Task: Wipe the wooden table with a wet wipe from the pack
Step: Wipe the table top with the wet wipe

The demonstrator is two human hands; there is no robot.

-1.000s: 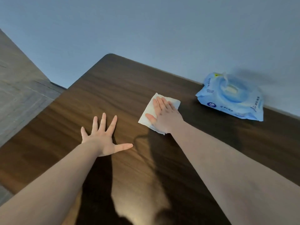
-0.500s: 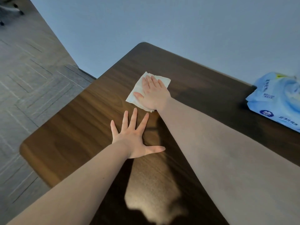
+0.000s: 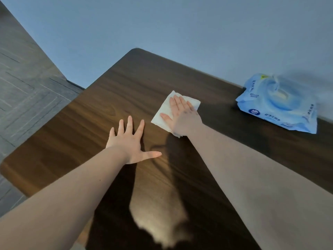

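Observation:
A white wet wipe (image 3: 164,112) lies flat on the dark wooden table (image 3: 111,98), a little beyond its middle. My right hand (image 3: 182,116) presses down on the wipe with flat fingers and covers its right half. My left hand (image 3: 128,140) rests flat on the bare wood just left of and nearer than the wipe, fingers spread, holding nothing. The blue wet wipe pack (image 3: 277,103) lies at the far right of the table against the wall, well apart from both hands.
A pale blue-grey wall (image 3: 180,29) runs along the table's far edge. The table's rounded far corner (image 3: 136,50) and left edge drop to a grey tiled floor (image 3: 27,83). A bright light glare (image 3: 158,213) shows on the near wood.
My right hand slid the wipe left toward the far corner, then back right toward the pack. My left hand stayed flat on the wood. The view swung left and back.

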